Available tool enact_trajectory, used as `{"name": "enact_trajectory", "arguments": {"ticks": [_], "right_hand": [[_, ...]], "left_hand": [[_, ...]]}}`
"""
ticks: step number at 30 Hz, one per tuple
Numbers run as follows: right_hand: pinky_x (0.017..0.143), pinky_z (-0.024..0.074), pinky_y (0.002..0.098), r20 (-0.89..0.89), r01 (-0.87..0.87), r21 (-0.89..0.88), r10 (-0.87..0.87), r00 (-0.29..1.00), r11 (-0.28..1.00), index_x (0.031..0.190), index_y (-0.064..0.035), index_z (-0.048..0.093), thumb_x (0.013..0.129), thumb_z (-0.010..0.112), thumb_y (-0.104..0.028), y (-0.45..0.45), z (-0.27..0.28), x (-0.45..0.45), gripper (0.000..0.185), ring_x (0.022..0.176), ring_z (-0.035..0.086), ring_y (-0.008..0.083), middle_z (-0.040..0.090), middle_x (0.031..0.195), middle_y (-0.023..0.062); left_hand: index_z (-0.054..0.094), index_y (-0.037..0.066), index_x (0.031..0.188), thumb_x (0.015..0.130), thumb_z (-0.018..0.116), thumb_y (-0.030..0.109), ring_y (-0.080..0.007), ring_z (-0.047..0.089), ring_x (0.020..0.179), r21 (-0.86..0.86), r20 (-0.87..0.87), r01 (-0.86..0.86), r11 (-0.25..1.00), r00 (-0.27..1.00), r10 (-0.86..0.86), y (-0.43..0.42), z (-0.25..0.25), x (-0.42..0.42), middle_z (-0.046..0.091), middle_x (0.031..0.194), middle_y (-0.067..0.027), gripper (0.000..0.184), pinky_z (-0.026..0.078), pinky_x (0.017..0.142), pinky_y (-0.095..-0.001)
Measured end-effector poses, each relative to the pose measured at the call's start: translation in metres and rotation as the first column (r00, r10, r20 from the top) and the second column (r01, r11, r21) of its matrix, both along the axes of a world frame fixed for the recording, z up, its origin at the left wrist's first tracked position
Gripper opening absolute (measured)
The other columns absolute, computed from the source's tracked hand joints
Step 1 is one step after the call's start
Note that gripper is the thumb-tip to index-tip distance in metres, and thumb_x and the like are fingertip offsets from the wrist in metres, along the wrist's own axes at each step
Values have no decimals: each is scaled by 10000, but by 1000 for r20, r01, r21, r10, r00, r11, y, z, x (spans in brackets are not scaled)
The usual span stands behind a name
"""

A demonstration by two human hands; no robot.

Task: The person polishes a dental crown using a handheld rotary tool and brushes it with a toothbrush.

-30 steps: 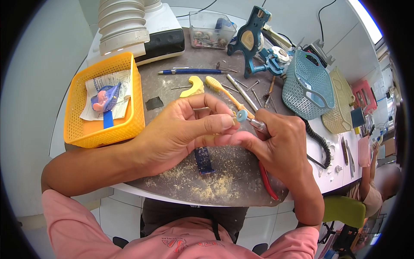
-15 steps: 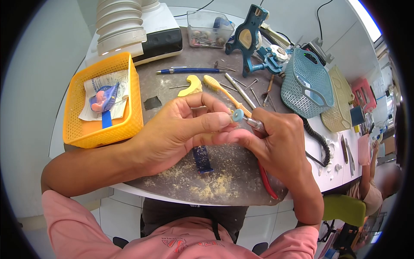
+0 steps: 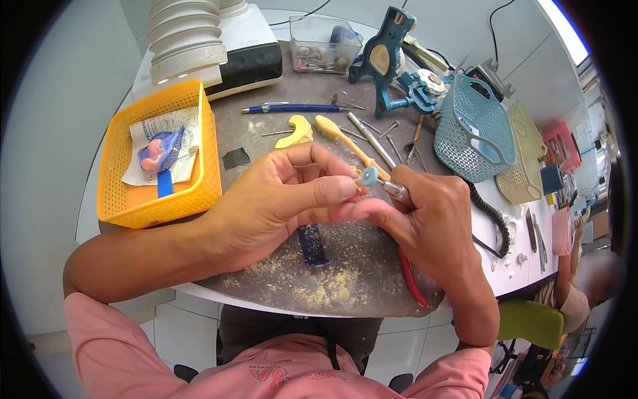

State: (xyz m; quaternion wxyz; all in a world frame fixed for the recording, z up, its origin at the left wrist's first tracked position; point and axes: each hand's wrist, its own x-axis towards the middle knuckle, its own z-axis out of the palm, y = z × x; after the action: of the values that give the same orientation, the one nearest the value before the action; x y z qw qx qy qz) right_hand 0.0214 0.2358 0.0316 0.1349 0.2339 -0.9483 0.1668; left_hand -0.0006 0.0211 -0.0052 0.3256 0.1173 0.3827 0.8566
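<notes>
My left hand (image 3: 286,193) pinches a small yellowish piece (image 3: 359,184) between thumb and fingers; most of it is hidden. A rotary handpiece (image 3: 397,191) is gripped in my right hand (image 3: 432,213), its pale blue disc (image 3: 369,176) right beside the piece. Whether disc and piece touch, I cannot tell. My right thumb rests against the left fingertips. Beyond the hands are a yellow curved block (image 3: 296,132) and a yellow toothbrush (image 3: 330,128). Below them lie a dark blue strip (image 3: 311,247), pale shavings (image 3: 329,289) and a red tool handle (image 3: 413,282).
A yellow basket (image 3: 114,211) with paper and a pink-and-blue item stands left. Behind are a ribbed hose (image 3: 185,40), a clear bin (image 3: 325,63), a blue articulator (image 3: 383,60) and scattered metal tools. A blue basket (image 3: 468,133) stands right. Another person (image 3: 575,302) sits far right.
The disc and handpiece have shifted slightly to the right, and a little more of the yellowish piece shows. Both hands keep nearly the same pose.
</notes>
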Motion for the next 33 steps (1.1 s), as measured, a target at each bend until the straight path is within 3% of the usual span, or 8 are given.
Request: {"name": "enact_trajectory", "arguments": {"ticks": [2, 4, 26, 29, 33], "right_hand": [[478, 404, 351, 28, 31, 0, -31, 999, 1000, 678, -25, 569, 730, 784, -514, 0, 0, 0, 537, 453, 481, 318, 482, 525, 127], [434, 423, 362, -21, -13, 22, 13, 1000, 1000, 648, -33, 561, 774, 738, -565, 2, -1, -2, 574, 433, 564, 260, 543, 509, 87], [434, 422, 364, -29, -7, 40, 8, 1000, 999, 640, -37, 560, 772, 740, -566, 2, -1, -2, 574, 432, 559, 260, 541, 510, 83], [470, 392, 353, 2, 24, -1, -24, 1000, 1000, 675, -26, 560, 730, 780, -522, 1, -2, -1, 546, 448, 471, 319, 471, 517, 123], [454, 409, 357, -1, 15, 13, -15, 1000, 1000, 664, -31, 565, 754, 756, -546, 2, -2, -2, 557, 440, 521, 289, 513, 516, 105]], "left_hand": [[591, 33, 1026, 912, 674, 76, -147, 635, 1007, -25, 0, -22, 999, 1000, 22, 0, -1, -1, 643, 1055, -92, 147, 553, 902, -277], [591, 33, 1025, 912, 673, 72, -148, 635, 1007, -26, 1, -22, 999, 1000, 22, -1, -1, 0, 642, 1056, -91, 145, 552, 908, -279], [599, 33, 1030, 916, 663, 64, -159, 638, 1014, -27, 5, -33, 999, 999, 33, -1, -3, -1, 639, 1062, -87, 135, 548, 929, -289], [598, 30, 1031, 915, 663, 61, -162, 638, 1015, -18, 10, -31, 999, 999, 31, -1, -3, -1, 635, 1070, -87, 137, 547, 938, -294], [597, 29, 1033, 913, 666, 59, -162, 637, 1016, -35, 14, -36, 999, 999, 37, -1, -3, -1, 635, 1069, -86, 142, 547, 940, -293]]}}
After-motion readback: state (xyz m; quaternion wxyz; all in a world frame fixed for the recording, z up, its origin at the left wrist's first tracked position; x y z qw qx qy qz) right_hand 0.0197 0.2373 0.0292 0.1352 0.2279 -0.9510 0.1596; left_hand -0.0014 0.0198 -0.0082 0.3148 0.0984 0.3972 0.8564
